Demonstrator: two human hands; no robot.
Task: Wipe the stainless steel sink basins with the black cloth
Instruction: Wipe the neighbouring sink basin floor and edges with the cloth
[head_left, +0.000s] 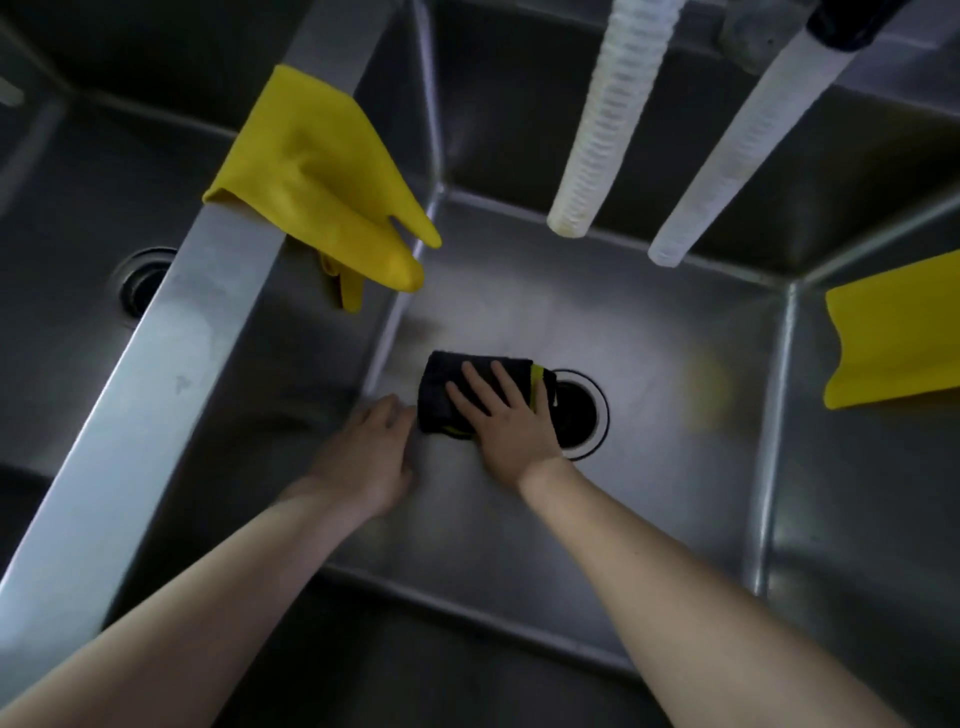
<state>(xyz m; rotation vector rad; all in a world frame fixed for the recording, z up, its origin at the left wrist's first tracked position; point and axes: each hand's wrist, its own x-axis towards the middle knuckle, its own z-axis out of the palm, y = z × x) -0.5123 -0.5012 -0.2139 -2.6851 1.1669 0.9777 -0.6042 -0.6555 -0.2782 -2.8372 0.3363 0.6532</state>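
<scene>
I look down into the middle stainless steel basin (649, 332). A folded black cloth (441, 384) with a yellow-green edge lies flat on the basin floor, just left of the round drain (584, 415). My right hand (506, 415) presses palm-down on the cloth, fingers spread. My left hand (371, 452) rests on the basin floor right beside the cloth's left edge, fingers loosely curled and blurred; whether it touches the cloth I cannot tell. A second basin (67, 234) with its own drain lies to the left.
A yellow rubber glove (317, 171) hangs over the divider (171, 364) between the two basins. Another yellow glove (893, 343) drapes over the right wall. Two white ribbed hoses (608, 119) (737, 145) hang down over the back of the middle basin.
</scene>
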